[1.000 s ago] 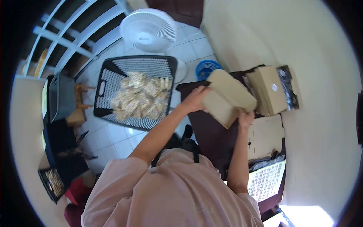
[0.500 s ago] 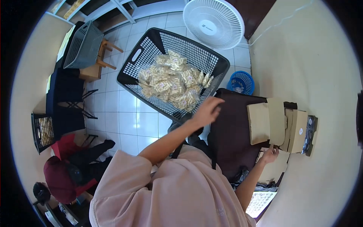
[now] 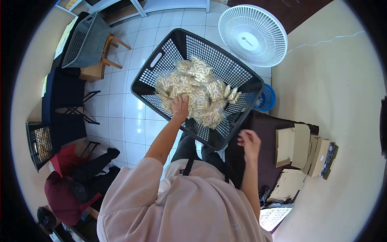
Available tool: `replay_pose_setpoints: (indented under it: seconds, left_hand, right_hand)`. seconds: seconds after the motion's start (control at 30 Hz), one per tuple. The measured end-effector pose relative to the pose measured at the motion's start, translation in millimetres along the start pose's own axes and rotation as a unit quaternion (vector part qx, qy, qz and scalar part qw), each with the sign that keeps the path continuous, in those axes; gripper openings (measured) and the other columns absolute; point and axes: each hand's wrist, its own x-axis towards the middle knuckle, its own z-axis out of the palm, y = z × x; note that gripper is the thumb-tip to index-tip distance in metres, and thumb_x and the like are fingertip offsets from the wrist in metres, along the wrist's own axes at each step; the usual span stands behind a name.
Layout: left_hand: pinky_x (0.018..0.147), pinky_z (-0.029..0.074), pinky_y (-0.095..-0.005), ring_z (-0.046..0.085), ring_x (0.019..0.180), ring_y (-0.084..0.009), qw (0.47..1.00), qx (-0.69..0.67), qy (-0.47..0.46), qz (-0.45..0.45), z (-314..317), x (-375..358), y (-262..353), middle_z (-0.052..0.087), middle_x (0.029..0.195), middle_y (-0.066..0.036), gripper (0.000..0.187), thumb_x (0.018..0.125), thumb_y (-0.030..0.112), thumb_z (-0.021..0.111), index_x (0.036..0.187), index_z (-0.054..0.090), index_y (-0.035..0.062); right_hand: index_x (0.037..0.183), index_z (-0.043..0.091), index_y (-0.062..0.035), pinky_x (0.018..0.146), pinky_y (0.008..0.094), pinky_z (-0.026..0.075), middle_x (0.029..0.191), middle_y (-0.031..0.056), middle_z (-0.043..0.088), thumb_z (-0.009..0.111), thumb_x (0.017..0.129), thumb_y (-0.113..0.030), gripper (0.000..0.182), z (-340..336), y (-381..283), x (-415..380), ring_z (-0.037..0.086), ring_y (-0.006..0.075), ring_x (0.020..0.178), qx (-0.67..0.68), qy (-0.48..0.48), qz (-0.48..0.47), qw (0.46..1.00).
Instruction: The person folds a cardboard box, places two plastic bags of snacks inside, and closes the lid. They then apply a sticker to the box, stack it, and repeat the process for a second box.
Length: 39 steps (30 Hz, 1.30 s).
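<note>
My left hand (image 3: 180,108) reaches into a large black plastic basket (image 3: 250,77). Its fingers are stretched over the clear bags of pale, short stick-shaped pieces (image 3: 197,90) and touch the near left side of the pile. Several of these bags carry a small round label. My right hand (image 3: 250,144) hovers just outside the basket's near right corner, above a dark brown covered surface (image 3: 268,137). Its fingers are loosely bent and apart, with nothing visible in them. An open cardboard box (image 3: 285,146) lies to its right.
A white fan (image 3: 253,36) stands beyond the basket, with a blue bin (image 3: 267,99) below it. More cardboard boxes (image 3: 318,157) lean by the right wall. At left are a grey basket (image 3: 82,44) on a wooden stool and a seated person (image 3: 66,197).
My left hand has moved left from the basket's near right corner onto the bags. My right hand has left the cardboard box and come toward the basket. The view has shifted slightly.
</note>
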Motion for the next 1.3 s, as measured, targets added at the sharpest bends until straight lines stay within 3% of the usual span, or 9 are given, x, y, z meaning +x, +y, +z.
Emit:
replay_pose_setpoints:
  seconds: [0.13,0.4,0.53,0.6,0.7,0.77,0.9,1.07,1.3]
  left_hand:
    - [0.099,0.037,-0.0591,0.043,0.126,-0.0447,0.990,-0.135,-0.040,0.021,-65.7,-15.9,-0.7,0.043,0.137,-0.027,0.074,0.072,0.033,0.081,0.133,0.045,0.0121]
    - [0.075,0.053,-0.0386,0.067,0.083,-0.0307,0.861,-0.507,0.028,-0.033,-79.2,-6.2,-59.6,0.067,0.087,-0.018,0.025,0.082,0.014,0.074,0.100,0.064,0.0007]
    - [0.079,0.053,-0.0366,0.068,0.092,-0.0277,0.835,-0.549,-0.002,-0.042,-84.9,8.7,-78.8,0.068,0.100,-0.017,0.028,0.082,0.013,0.075,0.105,0.064,0.0008]
    - [0.081,0.053,-0.0373,0.065,0.099,-0.0274,0.816,-0.576,0.040,-0.031,-95.1,13.4,-78.8,0.066,0.109,-0.016,0.033,0.082,0.014,0.075,0.109,0.063,0.0010]
    - [0.093,0.049,-0.0366,0.054,0.122,-0.0229,0.797,-0.604,0.028,0.008,-132.6,18.5,-82.7,0.053,0.138,-0.012,0.051,0.083,0.014,0.076,0.128,0.055,0.0054]
    - [0.096,0.047,-0.0352,0.054,0.121,-0.0238,0.770,-0.605,0.049,0.198,-152.7,18.6,-75.6,0.056,0.134,-0.012,0.052,0.081,0.013,0.078,0.127,0.057,0.0053]
    - [0.085,0.048,-0.0329,0.063,0.096,-0.0201,0.690,-0.660,-0.148,0.259,-162.0,20.3,-58.7,0.070,0.100,-0.010,0.021,0.084,0.009,0.074,0.102,0.069,0.0001]
    - [0.074,0.046,-0.0267,0.057,0.079,-0.0082,0.643,-0.718,-0.148,0.222,-175.2,21.6,-42.7,0.067,0.085,-0.002,0.013,0.089,0.011,0.072,0.093,0.068,-0.0013]
    - [0.072,0.047,-0.0286,0.057,0.076,-0.0100,0.679,-0.679,-0.191,0.203,-182.1,21.3,-54.1,0.068,0.085,-0.005,0.014,0.089,0.012,0.071,0.092,0.069,-0.0014]
  right_hand:
    - [0.098,0.066,0.0032,0.051,0.0249,0.052,0.082,0.0088,0.068,0.069,0.088,-0.011,0.018,104.4,18.8,69.5,0.065,0.0131,0.067,-0.008,-0.109,0.096,0.989]
    - [0.094,0.073,-0.0036,0.082,0.0398,0.053,0.092,0.0162,0.072,0.078,0.070,-0.043,0.046,240.9,108.1,190.9,0.070,0.0324,0.086,-0.441,0.041,-0.029,0.896]
    - [0.087,0.074,-0.0050,0.078,0.0384,0.054,0.090,0.0156,0.073,0.078,0.071,-0.035,0.035,254.5,97.4,187.9,0.070,0.0301,0.083,-0.458,-0.003,-0.002,0.889]
    - [0.088,0.070,0.0015,0.072,0.0292,0.053,0.080,0.0104,0.070,0.077,0.079,-0.020,0.025,246.6,64.2,168.5,0.067,0.0155,0.073,-0.343,-0.084,-0.004,0.936]
    - [0.087,0.068,0.0019,0.067,0.0264,0.050,0.078,0.0080,0.068,0.071,0.082,-0.005,0.009,212.9,27.8,122.7,0.064,0.0124,0.072,-0.225,-0.184,-0.086,0.953]
    - [0.086,0.069,0.0011,0.066,0.0261,0.050,0.079,0.0091,0.068,0.070,0.081,-0.002,0.006,197.0,-26.2,83.2,0.065,0.0137,0.070,-0.255,-0.184,-0.123,0.941]
    - [0.088,0.068,0.0038,0.068,0.0250,0.050,0.079,0.0089,0.067,0.069,0.083,0.001,0.006,180.8,-73.0,43.8,0.065,0.0119,0.074,-0.212,-0.144,-0.160,0.953]
    - [0.090,0.067,0.0058,0.070,0.0246,0.051,0.083,0.0087,0.067,0.066,0.087,0.003,0.005,175.7,-74.3,33.1,0.065,0.0115,0.076,-0.144,-0.091,-0.149,0.974]
    - [0.093,0.067,0.0052,0.072,0.0252,0.053,0.088,0.0088,0.068,0.066,0.087,0.004,0.006,181.3,-74.6,32.5,0.066,0.0112,0.079,-0.108,-0.086,-0.113,0.984]
